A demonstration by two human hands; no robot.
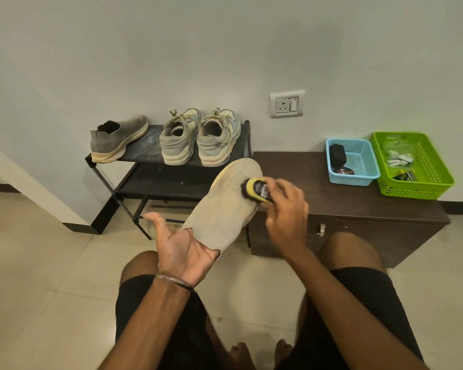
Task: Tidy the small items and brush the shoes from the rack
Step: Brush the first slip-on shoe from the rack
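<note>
A beige knit shoe (222, 206) is held up before the rack (145, 180), the left hand (182, 249) slipped inside; a yellow brush (258, 192) is gripped against its toe by the right hand (286, 209).

Left hand (183, 253): fingers were inside the beige shoe (222, 206), out of sight; only palm and thumb showed. Brush (258, 192): rear half was covered by the right hand (286, 212); label print too blurred to read. Blue basket (352, 162): dark items inside, not identifiable. Green basket (412, 164): small pale pieces, too small to name. Both forearms were cut off at the bottom edge.
</note>
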